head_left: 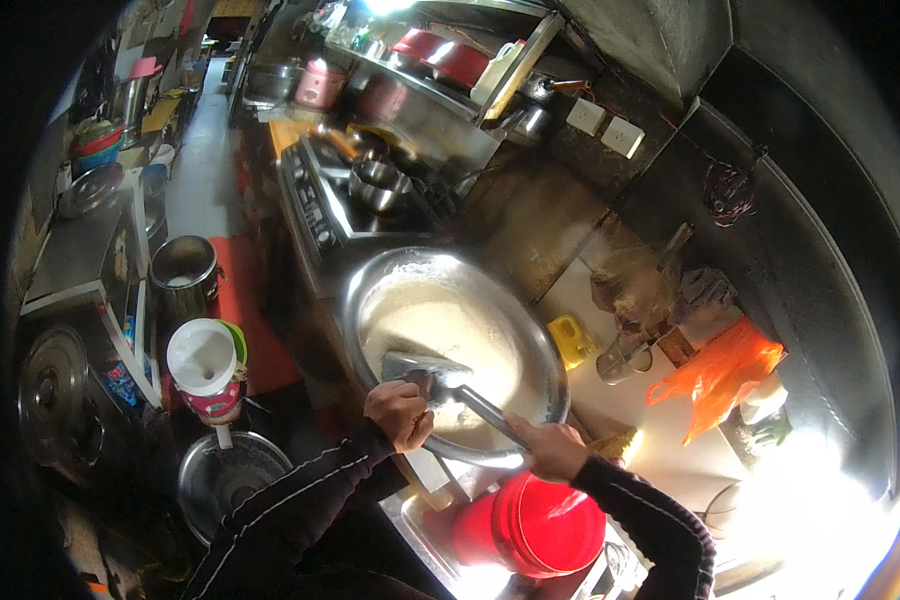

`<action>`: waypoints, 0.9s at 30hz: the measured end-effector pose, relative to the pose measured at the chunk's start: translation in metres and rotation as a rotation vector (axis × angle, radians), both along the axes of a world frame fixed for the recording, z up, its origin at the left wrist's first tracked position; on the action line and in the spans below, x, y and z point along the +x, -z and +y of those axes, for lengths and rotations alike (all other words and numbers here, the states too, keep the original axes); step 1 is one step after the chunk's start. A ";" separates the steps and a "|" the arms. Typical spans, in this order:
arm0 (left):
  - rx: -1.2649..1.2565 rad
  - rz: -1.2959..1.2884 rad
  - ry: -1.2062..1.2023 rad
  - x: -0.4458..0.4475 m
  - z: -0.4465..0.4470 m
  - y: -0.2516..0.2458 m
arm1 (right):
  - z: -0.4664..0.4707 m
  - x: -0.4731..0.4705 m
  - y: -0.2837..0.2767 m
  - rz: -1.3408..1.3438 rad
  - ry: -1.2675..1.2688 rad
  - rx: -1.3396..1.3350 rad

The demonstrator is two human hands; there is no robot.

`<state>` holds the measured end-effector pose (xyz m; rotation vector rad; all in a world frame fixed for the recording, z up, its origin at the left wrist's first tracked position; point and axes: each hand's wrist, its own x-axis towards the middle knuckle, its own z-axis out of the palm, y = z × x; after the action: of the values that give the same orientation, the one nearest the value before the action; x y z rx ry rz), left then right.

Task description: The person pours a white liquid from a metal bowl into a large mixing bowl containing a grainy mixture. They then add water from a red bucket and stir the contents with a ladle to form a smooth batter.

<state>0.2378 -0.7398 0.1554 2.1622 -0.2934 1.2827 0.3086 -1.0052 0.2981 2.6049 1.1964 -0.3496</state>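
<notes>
A large steel basin (360, 330) holds a pale, creamy mass (435, 315), its texture washed out by glare. My right hand (555, 451) grips the metal handle of a long-handled utensil (487, 412), probably a ladle or scoop. The handle slants up and left over the basin to a broad metal head (423, 367), partly in shadow. Curled into a fist, my left hand (401, 415) is at the basin's near left rim, close to that head. Whether its fingers hold something is hidden.
A red bucket (532, 525) stands below the basin. Beyond it is a cooker (322, 202) with a steel pot (378, 186). To the right lie a yellow jug (570, 341) and an orange plastic bag (720, 375). A white container (202, 356) and a steel pan (232, 472) are at left.
</notes>
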 end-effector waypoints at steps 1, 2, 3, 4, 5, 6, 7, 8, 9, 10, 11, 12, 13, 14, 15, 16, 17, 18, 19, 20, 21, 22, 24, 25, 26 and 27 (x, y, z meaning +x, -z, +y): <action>-0.013 -0.003 0.012 0.000 0.000 0.000 | 0.013 0.003 0.008 -0.008 0.011 0.006; -0.020 0.007 0.026 0.000 0.000 0.000 | 0.025 0.006 0.015 -0.016 0.021 0.013; -0.016 0.014 0.019 0.000 0.000 0.000 | 0.033 0.011 0.021 -0.024 0.031 0.018; -0.018 0.021 0.012 0.000 0.000 0.000 | 0.038 0.018 0.024 0.001 -0.014 0.067; -0.021 0.029 0.005 0.000 0.000 0.000 | 0.045 0.023 0.030 -0.043 -0.021 0.070; -0.014 0.013 0.006 0.000 0.000 0.000 | 0.054 0.029 0.037 -0.095 -0.039 0.085; -0.007 -0.003 0.007 0.001 -0.001 -0.001 | 0.061 0.035 0.042 -0.140 -0.035 0.091; -0.018 0.000 0.019 0.001 -0.001 -0.001 | 0.068 0.043 0.046 -0.176 -0.048 0.098; 0.004 0.003 0.000 0.000 -0.001 -0.001 | 0.074 0.051 0.049 -0.184 -0.043 0.120; 0.007 0.024 -0.007 0.000 -0.001 -0.001 | 0.080 0.060 0.051 -0.185 -0.015 0.123; -0.010 0.033 -0.005 -0.001 -0.001 -0.001 | 0.085 0.070 0.052 -0.186 0.017 0.125; 0.011 0.038 -0.024 -0.001 -0.002 -0.002 | 0.089 0.080 0.052 -0.175 0.034 0.119; 0.012 0.033 -0.033 -0.001 -0.002 -0.002 | 0.092 0.089 0.054 -0.203 0.035 0.109; 0.013 0.028 -0.044 -0.002 -0.002 -0.003 | 0.096 0.098 0.056 -0.231 0.036 0.099; 0.013 0.036 -0.040 -0.002 -0.002 -0.003 | 0.099 0.107 0.059 -0.260 0.038 0.086; 0.013 0.042 -0.037 -0.002 -0.002 -0.004 | 0.100 0.117 0.059 -0.204 0.055 0.126; 0.014 0.049 -0.035 -0.003 -0.002 -0.005 | 0.100 0.126 0.062 -0.215 0.070 0.130; 0.009 0.055 -0.041 -0.003 -0.002 -0.005 | 0.099 0.134 0.064 -0.228 0.088 0.133; 0.005 0.060 -0.046 -0.003 -0.002 -0.005 | 0.095 0.142 0.067 -0.242 0.106 0.135; -0.017 0.058 -0.038 -0.003 -0.003 -0.004 | 0.090 0.149 0.070 -0.239 0.130 0.124; -0.009 0.034 -0.036 -0.002 -0.004 -0.004 | 0.084 0.155 0.074 -0.253 0.149 0.116; -0.017 0.001 -0.024 -0.001 -0.004 -0.004 | 0.080 0.161 0.078 -0.268 0.166 0.108; -0.019 -0.037 -0.013 0.002 -0.004 -0.003 | 0.066 0.171 0.082 -0.254 0.213 0.085; -0.014 -0.045 -0.016 0.003 -0.004 -0.003 | 0.060 0.174 0.084 -0.258 0.227 0.088; -0.024 -0.057 -0.002 0.003 -0.004 -0.003 | 0.053 0.175 0.085 -0.262 0.240 0.090; -0.007 -0.055 -0.014 0.003 -0.004 -0.003 | 0.046 0.176 0.085 -0.267 0.252 0.093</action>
<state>0.2412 -0.7434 0.1586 2.1291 -0.2960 1.3510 0.4842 -0.9593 0.2133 2.7786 0.8180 0.0115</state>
